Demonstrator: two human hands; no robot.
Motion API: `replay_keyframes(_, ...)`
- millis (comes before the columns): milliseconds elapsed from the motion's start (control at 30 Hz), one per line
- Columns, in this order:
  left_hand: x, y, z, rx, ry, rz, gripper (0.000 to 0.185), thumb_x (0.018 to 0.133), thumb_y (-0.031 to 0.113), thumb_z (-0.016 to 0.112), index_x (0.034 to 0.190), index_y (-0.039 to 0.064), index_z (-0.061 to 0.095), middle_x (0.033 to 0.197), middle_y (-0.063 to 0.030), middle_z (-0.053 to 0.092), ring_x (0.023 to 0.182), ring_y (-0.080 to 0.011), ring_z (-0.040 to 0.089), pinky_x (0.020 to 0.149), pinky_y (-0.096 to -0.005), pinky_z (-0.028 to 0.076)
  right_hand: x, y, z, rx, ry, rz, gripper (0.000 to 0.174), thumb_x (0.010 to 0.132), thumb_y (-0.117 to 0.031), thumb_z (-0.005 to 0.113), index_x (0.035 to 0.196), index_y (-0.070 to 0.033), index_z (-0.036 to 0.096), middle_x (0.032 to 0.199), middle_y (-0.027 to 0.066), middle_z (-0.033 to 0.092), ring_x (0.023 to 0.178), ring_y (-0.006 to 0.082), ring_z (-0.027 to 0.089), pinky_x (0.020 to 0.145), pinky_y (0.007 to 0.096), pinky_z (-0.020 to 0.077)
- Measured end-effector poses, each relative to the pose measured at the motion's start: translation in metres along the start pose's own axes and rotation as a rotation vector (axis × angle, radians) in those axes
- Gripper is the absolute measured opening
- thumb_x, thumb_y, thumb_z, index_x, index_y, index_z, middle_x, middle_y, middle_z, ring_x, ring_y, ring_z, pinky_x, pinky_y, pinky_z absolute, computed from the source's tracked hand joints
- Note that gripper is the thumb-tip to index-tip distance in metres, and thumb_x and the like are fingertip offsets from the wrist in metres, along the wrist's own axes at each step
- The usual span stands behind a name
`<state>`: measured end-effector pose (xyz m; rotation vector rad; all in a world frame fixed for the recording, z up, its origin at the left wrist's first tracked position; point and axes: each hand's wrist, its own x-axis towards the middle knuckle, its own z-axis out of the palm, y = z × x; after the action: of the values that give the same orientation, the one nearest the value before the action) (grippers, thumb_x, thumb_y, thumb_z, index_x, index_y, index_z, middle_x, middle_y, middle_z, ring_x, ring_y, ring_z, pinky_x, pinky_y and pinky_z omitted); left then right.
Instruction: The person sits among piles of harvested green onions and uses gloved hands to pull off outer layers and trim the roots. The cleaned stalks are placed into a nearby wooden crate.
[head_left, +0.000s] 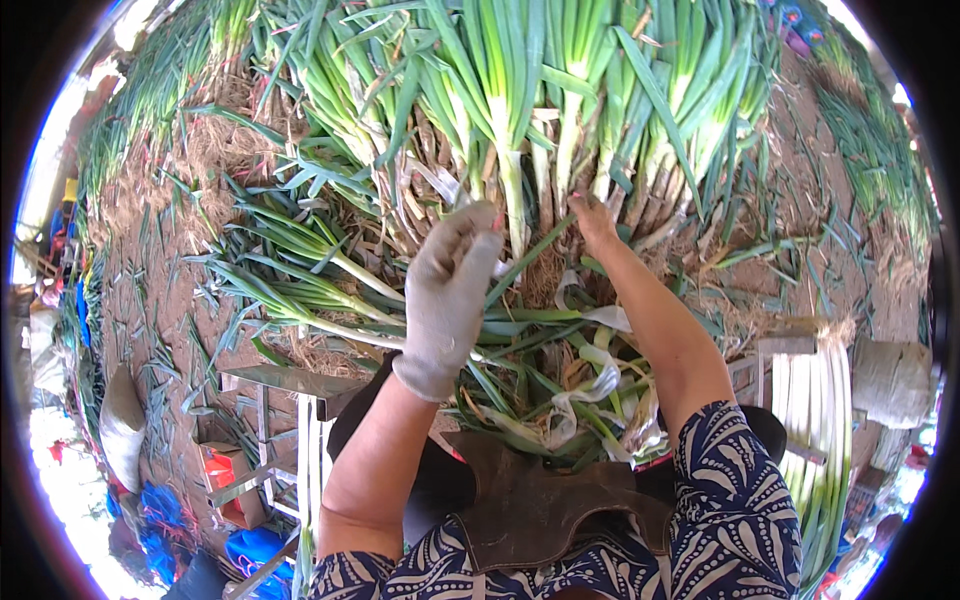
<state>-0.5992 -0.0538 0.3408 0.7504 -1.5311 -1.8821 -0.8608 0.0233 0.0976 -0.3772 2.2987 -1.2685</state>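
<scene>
My left hand (452, 292), in a pale work glove, is raised with curled fingers before a large upright heap of green onions (506, 90); whether something is between its fingers cannot be told. My right hand (592, 217), bare, reaches to the root ends of the heap, with its fingers partly hidden among the stalks. Between the two hands a single green leaf (529, 262) slants. Several loose green onions (360, 274) lie left of my gloved hand. Peeled leaves and pale skins (585, 405) are piled above the brown apron (555, 502) on my lap.
Metal stands are at the left (292, 379) and right (787, 345); trimmed white stalks (814, 405) rest in the right one. A cardboard box (232, 480) and blue bags (259, 551) are at lower left. More onions (874, 165) line the far right. Leaf scraps litter the soil.
</scene>
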Motion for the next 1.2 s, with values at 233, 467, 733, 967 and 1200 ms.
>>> replay_keyframes(233,-0.004,0.004,-0.007,-0.061,-0.002,-0.143,0.031,0.093,0.008,0.057,0.121,-0.003,0.053,0.107,-0.0025,0.059,0.093,-0.0066,0.055,0.085,-0.0218,0.044,0.047,-0.042,0.05,0.12,0.089,0.072,0.075,0.079,-0.036,0.07,0.138,0.0,0.039,0.132,0.0238,0.05,0.121,0.0344,0.05,0.097,0.0381,0.0418)
replay_keyframes(467,-0.001,0.002,-0.002,-0.013,-0.03,-0.136,0.03,0.093,0.011,0.055,0.12,-0.002,0.055,0.094,0.0041,0.055,0.082,-0.002,0.048,0.072,-0.0179,0.041,-0.008,-0.044,0.033,0.173,-0.225,-0.01,0.059,0.083,-0.041,0.068,0.124,0.0,0.056,0.122,0.0147,0.058,0.111,0.0257,0.053,0.098,0.0381,0.0384)
replay_keyframes(733,0.005,-0.016,0.025,-0.356,-0.016,-0.289,0.03,0.091,0.014,0.058,0.119,0.004,0.055,0.1,-0.0013,0.061,0.087,-0.0099,0.056,0.073,-0.0222,0.042,-0.181,-0.077,-0.04,0.323,-0.165,-0.219,0.028,0.088,-0.017,0.063,0.109,0.001,0.062,0.09,0.0051,0.066,0.08,0.01,0.056,0.069,0.0274,0.0477)
replay_keyframes(967,-0.004,-0.046,0.055,-0.731,-0.443,-0.386,0.026,0.088,0.015,0.065,0.112,0.005,0.06,0.098,-0.0077,0.067,0.083,-0.0184,0.067,0.064,-0.0344,0.058,-0.28,-0.025,-0.055,0.477,-0.218,-0.274,0.038,0.09,-0.019,0.061,0.122,0.001,0.054,0.109,0.0104,0.064,0.102,0.0187,0.057,0.093,0.0323,0.0429)
replay_keyframes(1200,-0.022,-0.044,0.063,-0.588,-0.368,-0.234,0.026,0.083,0.003,0.067,0.108,0.003,0.062,0.098,-0.0065,0.067,0.089,-0.0166,0.064,0.074,-0.0311,0.054,-0.261,-0.079,-0.066,0.936,-0.088,-0.105,0.015,0.09,-0.019,0.063,0.095,-0.005,0.063,0.081,-0.0001,0.062,0.07,0.0081,0.055,0.064,0.0235,0.0449)
